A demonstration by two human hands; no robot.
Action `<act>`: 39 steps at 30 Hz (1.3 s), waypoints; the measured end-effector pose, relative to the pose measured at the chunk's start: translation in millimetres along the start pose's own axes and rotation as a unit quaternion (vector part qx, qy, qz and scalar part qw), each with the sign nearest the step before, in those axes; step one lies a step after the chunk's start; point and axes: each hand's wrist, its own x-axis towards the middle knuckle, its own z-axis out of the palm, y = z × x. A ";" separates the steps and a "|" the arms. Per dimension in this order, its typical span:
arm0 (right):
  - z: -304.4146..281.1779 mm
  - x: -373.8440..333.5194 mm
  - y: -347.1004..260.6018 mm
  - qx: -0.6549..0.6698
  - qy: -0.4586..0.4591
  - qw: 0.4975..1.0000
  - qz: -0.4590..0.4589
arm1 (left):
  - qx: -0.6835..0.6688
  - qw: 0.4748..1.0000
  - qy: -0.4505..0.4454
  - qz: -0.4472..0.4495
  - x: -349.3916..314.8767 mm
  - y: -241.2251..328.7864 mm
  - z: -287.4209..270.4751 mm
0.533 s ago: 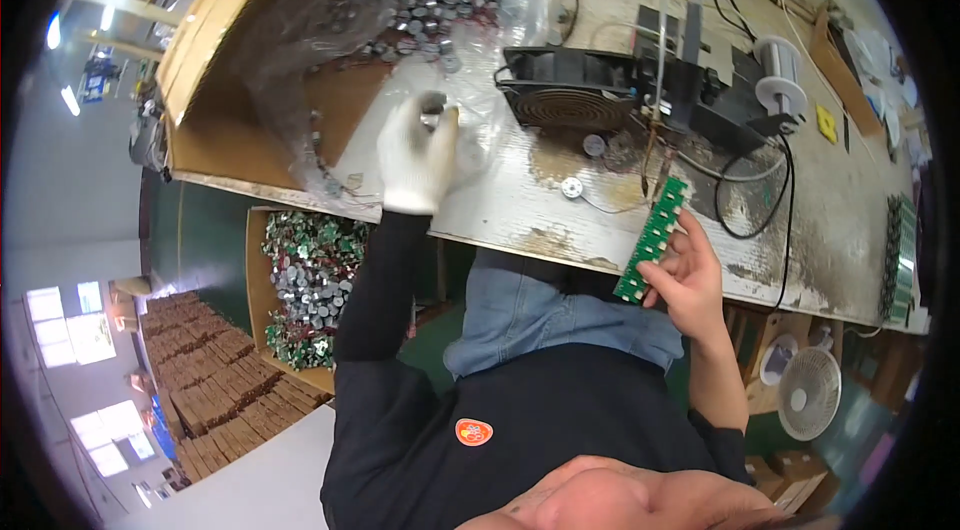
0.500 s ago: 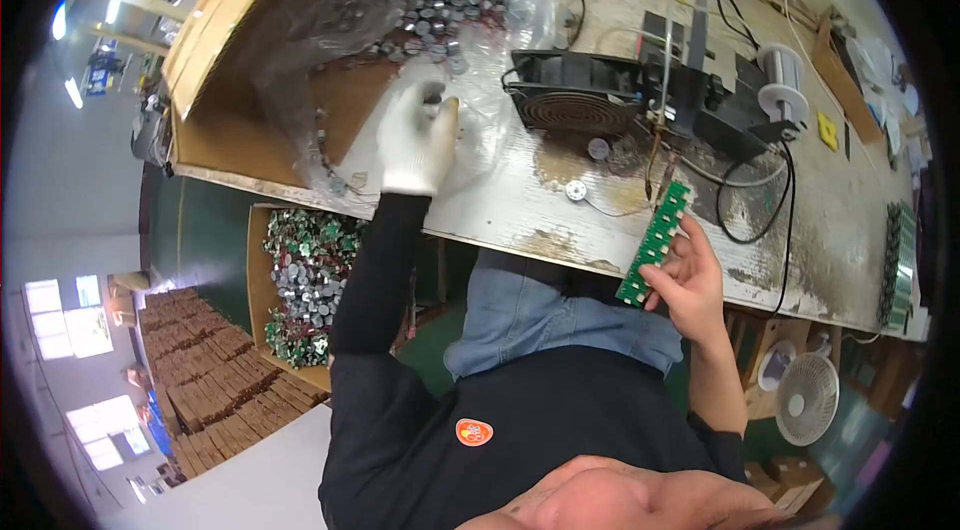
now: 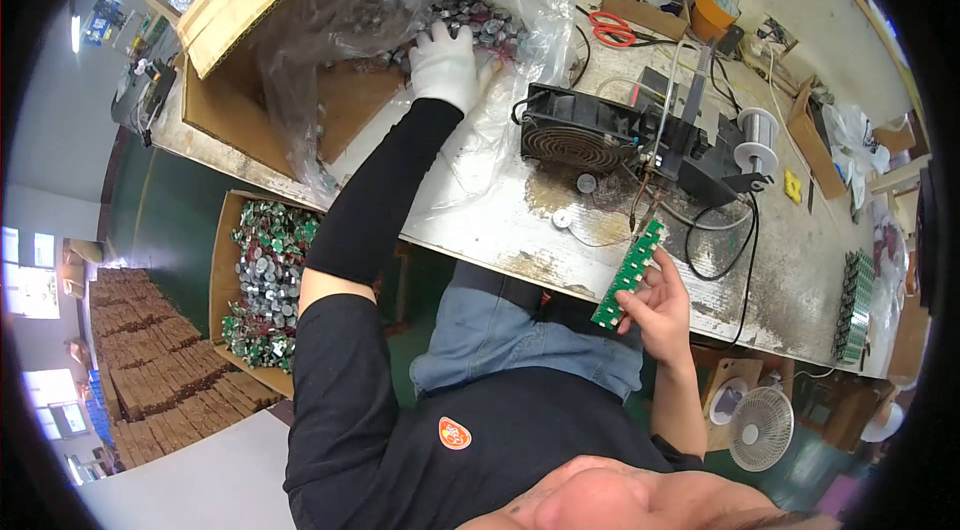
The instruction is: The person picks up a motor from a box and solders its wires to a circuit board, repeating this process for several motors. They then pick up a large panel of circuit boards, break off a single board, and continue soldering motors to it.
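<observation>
My left hand [image 3: 445, 68], in a white glove, reaches onto a pile of small round silver parts with thin wires [image 3: 490, 18]. Its fingers are spread at the near edge of the pile, and I see nothing held in them. The parts lie in a clear plastic bag [image 3: 345, 45] that spills from a tipped cardboard box [image 3: 225, 120]. My bare right hand [image 3: 662, 310] pinches a long green circuit board [image 3: 628, 278] near its lower end, tilted over the table's front edge. On the table beyond the board lies one round white part [image 3: 562, 219] with a wire.
A black fan [image 3: 575, 130] stands mid-table beside a soldering fixture [image 3: 690, 145] with a wire spool [image 3: 757, 140]. Red scissors [image 3: 611, 30] lie behind. Stacked green boards [image 3: 855, 305] stand at the right edge. Below the table's left is a carton of wired parts [image 3: 268, 275].
My left hand has moved away from me onto the silver parts, its fingers spreading. My right hand still holds the circuit board. The whole view has shifted slightly.
</observation>
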 end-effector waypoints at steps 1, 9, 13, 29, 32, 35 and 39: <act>-0.6 -0.8 -0.9 -0.003 -0.001 1.000 0.003 | -0.013 0.999 -0.035 0.000 2.6 -0.5 0.6; -7.2 0.0 1.9 0.003 -0.003 1.000 0.003 | -0.166 0.981 -0.086 0.056 -47.3 -0.3 -20.5; -7.5 0.3 -0.7 -0.002 -0.013 1.000 0.019 | -0.173 0.976 -0.123 0.039 -107.5 6.8 -68.6; -5.9 0.5 -1.4 0.017 -0.008 1.000 0.006 | -0.520 0.833 -0.106 -0.156 -118.1 -11.9 -101.4; -7.3 0.9 -2.2 0.017 -0.017 1.000 0.010 | -0.554 0.811 -0.077 -0.173 -121.1 -8.2 -96.5; -9.0 0.1 0.3 0.020 -0.018 1.000 0.007 | -0.606 0.761 -0.076 -0.218 -119.1 -5.7 -97.4; -9.6 -0.5 0.2 0.024 -0.011 1.000 0.007 | -0.715 0.629 -0.073 -0.296 -113.0 0.1 -108.9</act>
